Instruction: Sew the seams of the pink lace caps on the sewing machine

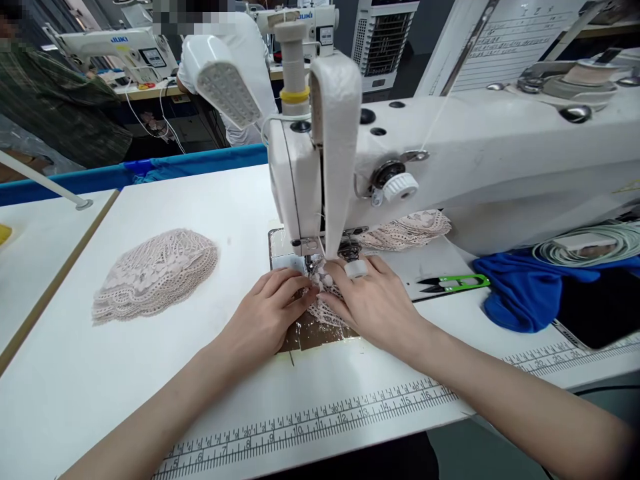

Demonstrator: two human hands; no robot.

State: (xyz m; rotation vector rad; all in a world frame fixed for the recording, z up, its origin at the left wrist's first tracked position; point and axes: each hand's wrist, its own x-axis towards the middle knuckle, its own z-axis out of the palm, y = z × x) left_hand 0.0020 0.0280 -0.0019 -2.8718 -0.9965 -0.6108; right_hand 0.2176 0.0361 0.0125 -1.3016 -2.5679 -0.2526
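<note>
1. Lace (327, 312) lies at the presser foot (310, 264) of the white sewing machine (450, 147), between both hands.
2. The left hand (273, 307) keeps its fingers close together at the lace's left edge; the right hand (377, 303) bends over its right side. Whether either pinches, I cannot tell.
3. Light, even guidance, openwork flat, fingertips clear of the foot, should suit best.
4. The white table (240, 200) bears a lace pile (155, 277) at left, green snips (460, 283) at right.
5. Beyond, two people (55, 107) and an air cooler (383, 43).

A white cooler (383, 44) (black-grilled) stands beyond the table (100, 387).
</note>
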